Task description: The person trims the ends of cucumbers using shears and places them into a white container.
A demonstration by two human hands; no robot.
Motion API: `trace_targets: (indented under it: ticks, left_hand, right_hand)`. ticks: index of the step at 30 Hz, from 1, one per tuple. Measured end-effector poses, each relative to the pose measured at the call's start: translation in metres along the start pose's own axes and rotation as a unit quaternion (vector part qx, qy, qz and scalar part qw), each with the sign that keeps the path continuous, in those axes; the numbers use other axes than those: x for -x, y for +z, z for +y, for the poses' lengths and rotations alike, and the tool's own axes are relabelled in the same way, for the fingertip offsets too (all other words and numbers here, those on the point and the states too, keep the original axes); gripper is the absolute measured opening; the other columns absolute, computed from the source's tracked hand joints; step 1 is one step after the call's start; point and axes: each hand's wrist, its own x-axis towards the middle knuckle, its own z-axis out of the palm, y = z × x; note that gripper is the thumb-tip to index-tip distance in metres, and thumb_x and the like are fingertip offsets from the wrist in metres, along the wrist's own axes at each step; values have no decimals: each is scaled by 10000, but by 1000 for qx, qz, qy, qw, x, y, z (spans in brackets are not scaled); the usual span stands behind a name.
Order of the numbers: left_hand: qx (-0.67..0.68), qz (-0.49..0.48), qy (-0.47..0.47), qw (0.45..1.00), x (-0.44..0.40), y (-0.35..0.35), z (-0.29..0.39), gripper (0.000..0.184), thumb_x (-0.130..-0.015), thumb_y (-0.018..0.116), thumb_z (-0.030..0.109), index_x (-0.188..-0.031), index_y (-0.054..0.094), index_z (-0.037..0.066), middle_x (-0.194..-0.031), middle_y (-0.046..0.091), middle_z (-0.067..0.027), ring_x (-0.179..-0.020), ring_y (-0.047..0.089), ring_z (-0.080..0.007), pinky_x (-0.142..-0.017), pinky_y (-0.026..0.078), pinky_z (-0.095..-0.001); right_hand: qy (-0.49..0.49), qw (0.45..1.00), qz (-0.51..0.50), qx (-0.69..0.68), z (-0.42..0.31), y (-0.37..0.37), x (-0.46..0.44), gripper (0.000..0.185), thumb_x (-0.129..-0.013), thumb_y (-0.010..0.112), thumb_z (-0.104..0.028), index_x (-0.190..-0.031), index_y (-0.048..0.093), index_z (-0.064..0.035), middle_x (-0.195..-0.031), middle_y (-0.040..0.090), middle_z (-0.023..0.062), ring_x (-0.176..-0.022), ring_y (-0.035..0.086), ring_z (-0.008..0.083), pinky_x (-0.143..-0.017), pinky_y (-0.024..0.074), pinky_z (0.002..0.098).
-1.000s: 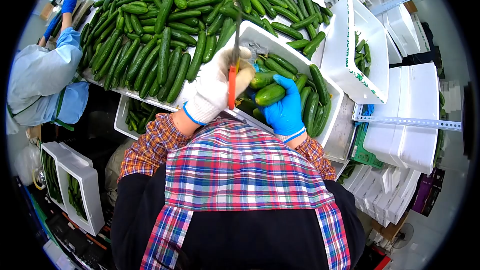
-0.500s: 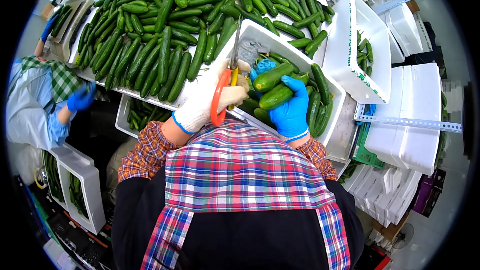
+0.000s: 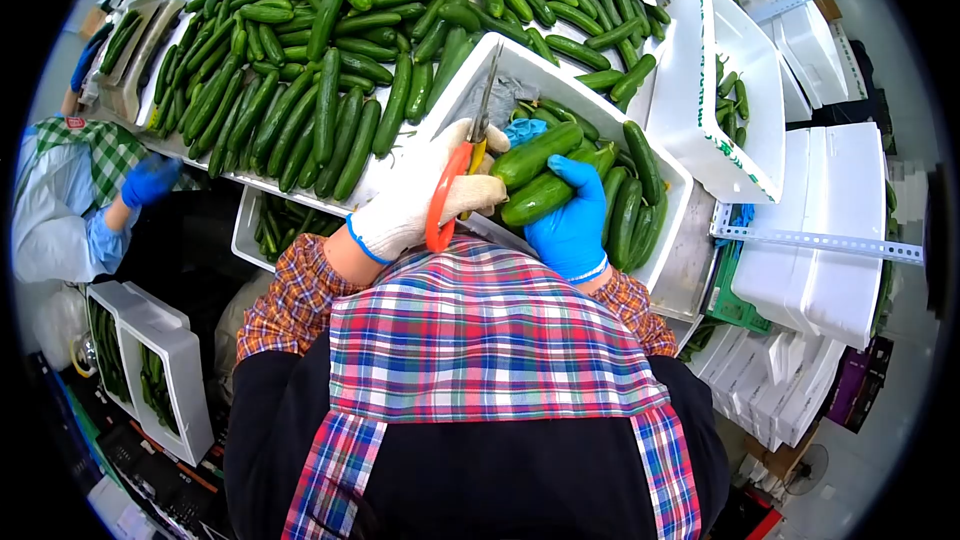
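Left hand [image 3: 425, 188], white-gloved, grips orange-handled scissors [image 3: 478, 148] just left of centre, blades pointing toward the top of the frame. Right hand [image 3: 568, 228], blue-gloved, holds at least two cucumbers [image 3: 537, 202] at frame centre, over a white box [image 3: 575, 92] containing more. Far left: co-worker's blue-gloved hand [image 3: 150, 181]; contents cannot be determined. Upper left to upper centre: cucumber pile [image 3: 325, 115]. Upper right: second white box [image 3: 683, 80], cucumbers inside.

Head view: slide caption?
White-gloved left hand holds orange-handled scissors; blue-gloved right hand grips green cucumbers over white foam box.
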Motion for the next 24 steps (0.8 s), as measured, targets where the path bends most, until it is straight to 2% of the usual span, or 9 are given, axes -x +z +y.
trace_targets:
  ticks: [5, 9, 12, 15, 17, 18, 20, 22, 24]
  left_hand:
    - [12, -27, 8, 1000, -1, -4, -6, 417, -765, 684, 60, -1137, 496, 34, -852, 601, -104, -702, 593, -150, -633, 491, -271]
    - [17, -21, 18, 999, -1, -3, -8, 402, -772, 673, 53, -1132, 496, 33, -839, 600, -94, -702, 603, -157, -632, 492, -268]
    - [43, -29, -20, 998, 2, 0, 1, 396, -768, 657, 39, -1131, 498, 31, -844, 598, -90, -716, 606, -158, -638, 492, -270]
    - [23, -10, -15, 1000, 0, -1, -5, 383, -770, 651, 37, -1126, 511, 32, -823, 591, -77, -722, 604, -148, -645, 490, -265]
    - [-71, 1, 47, 996, -7, -6, -22, 363, -775, 655, 49, -1119, 539, 31, -814, 592, -69, -727, 599, -129, -652, 488, -256]
    - [-70, 1, 49, 996, -4, -7, -14, 363, -775, 655, 49, -1119, 539, 31, -814, 592, -69, -727, 599, -129, -652, 488, -256]
    - [-74, -33, 2, 997, 4, -8, 6, 392, -752, 658, 21, -1121, 525, 16, -885, 572, -94, -743, 590, -186, -687, 502, -286]
    - [-111, -45, 10, 993, 7, -19, 3, 433, -758, 686, 76, -1161, 557, -16, -901, 597, -111, -780, 598, -190, -733, 504, -296]
    - [-336, 8, 80, 938, 16, -23, 10, 481, -785, 687, 128, -1226, 564, -21, -936, 618, -121, -831, 614, -187, -788, 506, -306]
  right_hand:
    - [10, 1000, -11, 8, 0, 2, 4, 444, -844, 544, -67, -1276, 452, -35, -1203, 541, 137, -1152, 529, 276, -1078, 382, 411]
    - [12, 1000, 10, 9, 0, 3, 5, 433, -848, 543, -77, -1270, 457, -40, -1198, 544, 132, -1152, 528, 271, -1077, 382, 406]
    - [18, 1000, 9, 0, -1, 3, 5, 419, -850, 541, -83, -1260, 466, -41, -1196, 546, 130, -1155, 526, 273, -1077, 383, 406]
    - [-1, 1000, -2, 23, 1, 4, 4, 425, -854, 537, -89, -1271, 466, -41, -1191, 545, 128, -1154, 525, 273, -1079, 379, 408]
    - [21, 1000, -4, 9, -3, -1, 2, 458, -855, 534, -86, -1303, 453, -33, -1214, 547, 140, -1169, 524, 278, -1083, 379, 414]
    - [22, 1000, -6, 10, -5, 2, 2, 458, -855, 534, -86, -1303, 453, -33, -1214, 547, 140, -1169, 524, 278, -1083, 379, 414]
    - [34, 996, -36, 74, -13, 9, 8, 500, -852, 538, -76, -1339, 437, -27, -1245, 549, 156, -1172, 539, 277, -1065, 406, 425]
    - [-4, 955, -25, 296, -24, 12, 13, 636, -813, 590, -39, -1414, 384, -29, -1257, 563, 131, -1143, 571, 258, -1020, 449, 406]
    - [-72, 883, -59, 460, -32, 25, 19, 733, -740, 636, -32, -1427, 381, -21, -1296, 539, 127, -1185, 541, 251, -1008, 456, 399]
